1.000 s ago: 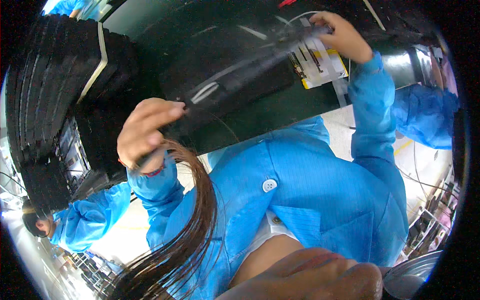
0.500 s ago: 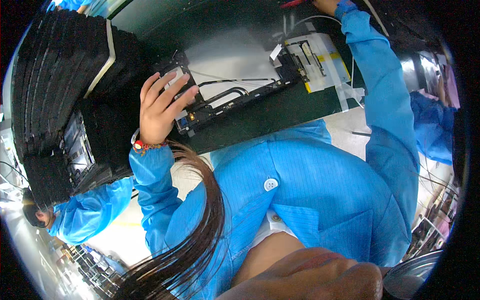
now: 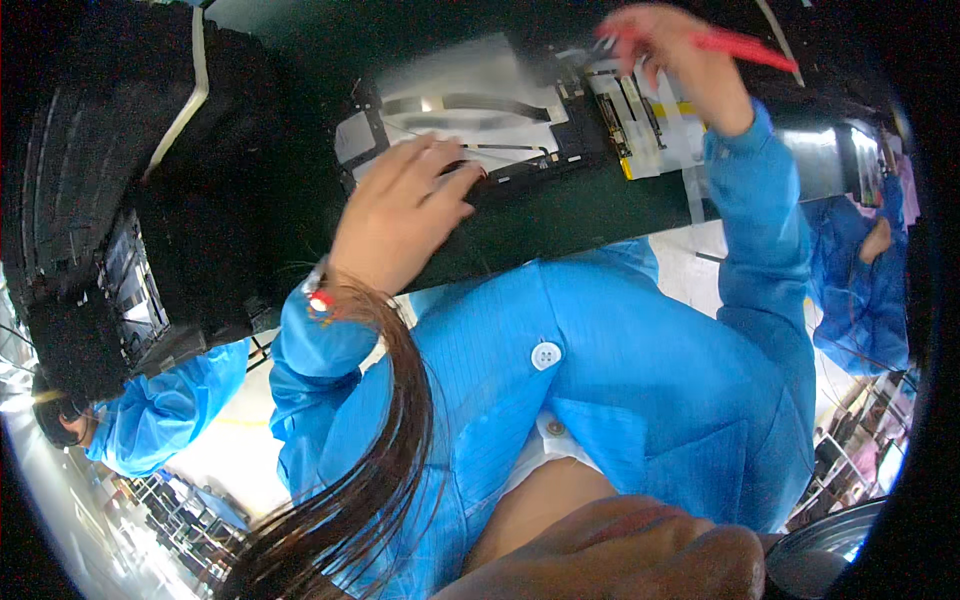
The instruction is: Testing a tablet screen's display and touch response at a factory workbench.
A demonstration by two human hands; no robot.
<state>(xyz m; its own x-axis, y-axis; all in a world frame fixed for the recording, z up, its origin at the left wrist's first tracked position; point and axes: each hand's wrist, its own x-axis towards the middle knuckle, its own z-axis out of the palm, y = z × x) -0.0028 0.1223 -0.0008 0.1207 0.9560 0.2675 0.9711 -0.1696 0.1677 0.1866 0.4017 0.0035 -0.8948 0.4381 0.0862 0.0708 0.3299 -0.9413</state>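
A flat black electronic device frame (image 3: 575, 120) with a silvery plate and thin dark cables lies on the dark green work surface. My left hand (image 3: 400, 205) rests over its near edge, fingers stretched out and apart, palm down. A dark, curved strip (image 3: 470, 103) crosses the silvery plate, blurred. At the upper right my right hand (image 3: 680, 60) is closed round a long red-handled tool (image 3: 745, 47); motion blur hides its exact kind. Its dark tip points left, above a white and yellow taped sheet (image 3: 650, 160) with slim black and metallic strips on it.
A tall stack of black trays (image 3: 90, 150) stands at the left, with a pale band (image 3: 185, 100) beside it. Clear tape (image 3: 695, 190) hangs over the work surface's near edge. Other people in blue sleeves (image 3: 165, 410) are at the lower left and far right.
My left hand has moved right from the device's left end to its near edge. My right hand has come down from the top edge with the red tool. The dark strip on the plate has shifted.
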